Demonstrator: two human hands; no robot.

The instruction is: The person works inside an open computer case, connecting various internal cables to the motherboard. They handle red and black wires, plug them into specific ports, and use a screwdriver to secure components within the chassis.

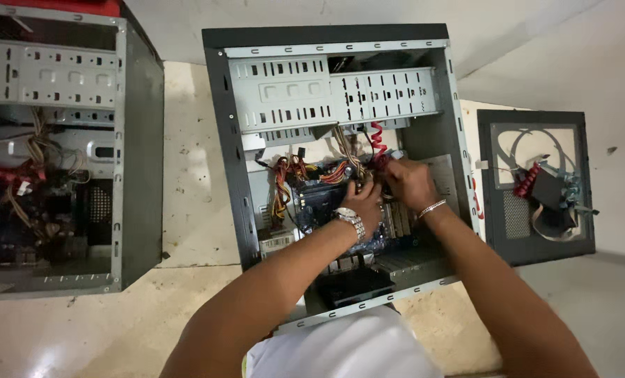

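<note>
Hands (386, 189) inside open computer case (221, 140)

surface: pale, stained floor (186, 210) | on it: open computer case (218, 140) at centre, second open computer case (141, 175) to its left, removed side panel (585, 182) lying flat to its right, loose parts on top

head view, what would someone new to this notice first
The open computer case in the middle, lying on the floor, draws the eye first: both hands, left hand and right hand, are inside it at a bundle of red cables over the motherboard. A second open case lies at the left, and a side panel with loose parts lies at the right.
</note>
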